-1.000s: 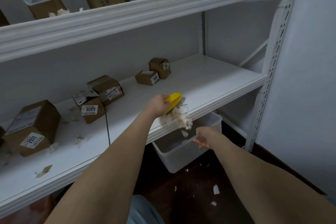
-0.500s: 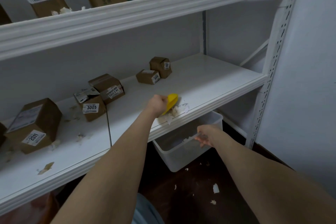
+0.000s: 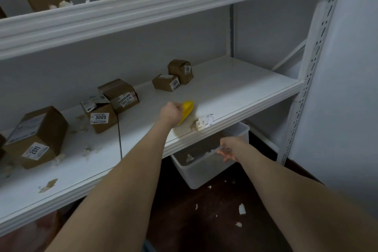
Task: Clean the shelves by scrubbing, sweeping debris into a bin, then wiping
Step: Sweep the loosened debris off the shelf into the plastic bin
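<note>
My left hand (image 3: 170, 113) grips a yellow brush (image 3: 186, 110) on the white middle shelf (image 3: 241, 88), a short way back from its front edge. A small heap of pale debris (image 3: 199, 124) lies at that edge, just right of the brush. Below the shelf, my right hand (image 3: 230, 148) holds the near rim of a translucent plastic bin (image 3: 196, 172) that sits under the heap. A few scraps lie inside the bin.
Several brown parcels stand on the shelf: two small ones (image 3: 173, 76) at the back, two labelled ones (image 3: 110, 104) in the middle, a big one (image 3: 34, 137) at left. More scraps (image 3: 48, 185) lie on the left shelf board and on the dark floor (image 3: 241, 209). The upper shelf (image 3: 143, 4) overhangs.
The brush has drawn back from the shelf's front edge onto the shelf. Most of the debris heap that hung at the edge is gone. My right hand stays on the bin's rim.
</note>
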